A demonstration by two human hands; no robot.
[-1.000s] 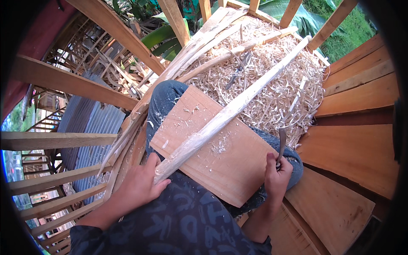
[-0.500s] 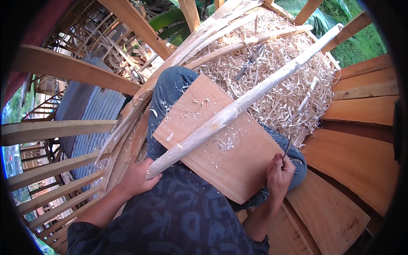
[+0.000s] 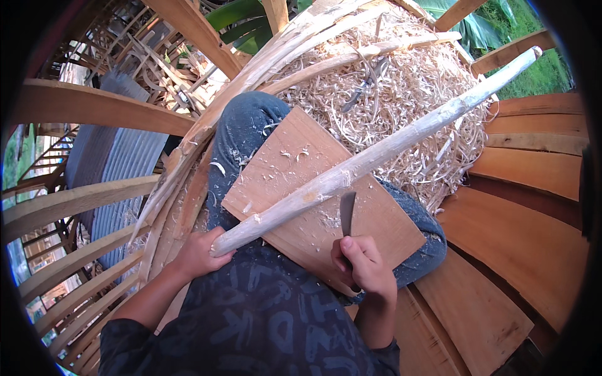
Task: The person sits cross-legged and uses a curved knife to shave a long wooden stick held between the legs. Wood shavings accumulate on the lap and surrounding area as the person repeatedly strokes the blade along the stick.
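A long, pale, peeled wooden pole point(image 3: 389, 149) runs slantwise from lower left to upper right. My left hand point(image 3: 202, 254) is wrapped round its near end. The pole's middle passes over a flat wooden board point(image 3: 285, 156) that lies across my lap, with small shavings on it. In my right hand point(image 3: 365, 266) is a knife point(image 3: 347, 212), its handle mostly hidden by the fingers. The blade points away from me and stands just below the pole, apart from it as far as I can see.
Beyond my knees point(image 3: 248, 116) spreads a big heap of curly wood shavings point(image 3: 433, 81), with a dark metal tool point(image 3: 364, 88) on top. Long split wood strips point(image 3: 194, 166) lie along the left, beside slatted railings point(image 3: 94, 103). Planks point(image 3: 514, 244) form the floor at right.
My right hand has brought the knife left from the board's right corner to near the pole's middle. The pole's far end has shifted right and slightly down.
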